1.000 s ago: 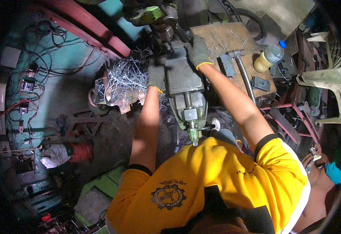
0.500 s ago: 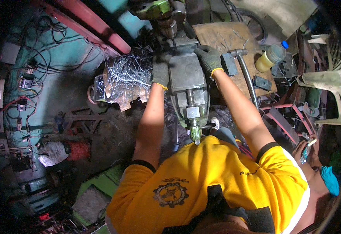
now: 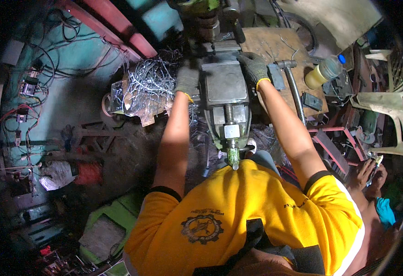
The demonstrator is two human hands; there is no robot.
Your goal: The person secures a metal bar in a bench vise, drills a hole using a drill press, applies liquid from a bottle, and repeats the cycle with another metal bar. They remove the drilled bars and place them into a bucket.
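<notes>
A grey machine vise (image 3: 225, 83) stands in front of me, its screw and green handle end (image 3: 233, 158) pointing toward my body. My left hand (image 3: 187, 79), in a grey knit glove with a yellow cuff, is at the vise's left side near the jaws; its fingers are lost in shadow and blur. On the other side, my right hand (image 3: 256, 69), gloved alike, has its fingers curled in toward the jaw end. What lies under those fingers is hidden. Above the jaws hangs the dark drill chuck (image 3: 208, 28) of a drill press.
Tangled metal shavings (image 3: 153, 78) lie left of the vise. A wooden board (image 3: 252, 39) at right bears a hammer (image 3: 293, 87), dark metal blocks (image 3: 311, 101) and a bottle of yellow liquid (image 3: 321, 73). Another person's hands (image 3: 372, 175) hold something small at far right. Cables (image 3: 65, 27) hang at left.
The view has shifted a little, so the vise and board sit farther right. Both my hands stay beside the vise. The other person's hands at right show more plainly.
</notes>
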